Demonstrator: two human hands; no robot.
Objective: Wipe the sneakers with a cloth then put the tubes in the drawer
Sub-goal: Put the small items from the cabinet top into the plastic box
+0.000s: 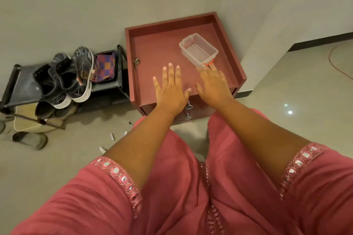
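Now both hands are hovering, fingers spread, grasping nothing.
Left hand (171, 89) and right hand (214, 86) are reaching over the cabinet (152, 44); sneakers (70, 76) at nine o'clock.

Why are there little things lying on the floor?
Several small tubes lie scattered on the floor beside the cabinet, not yet in a drawer. The sneakers are also heaped crookedly on the rack.

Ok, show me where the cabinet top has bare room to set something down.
Bare: the back-left of the cabinet top, between the raised rim and the plastic box. Crowded: the front, under the left hand and right hand, and the right side with the box.
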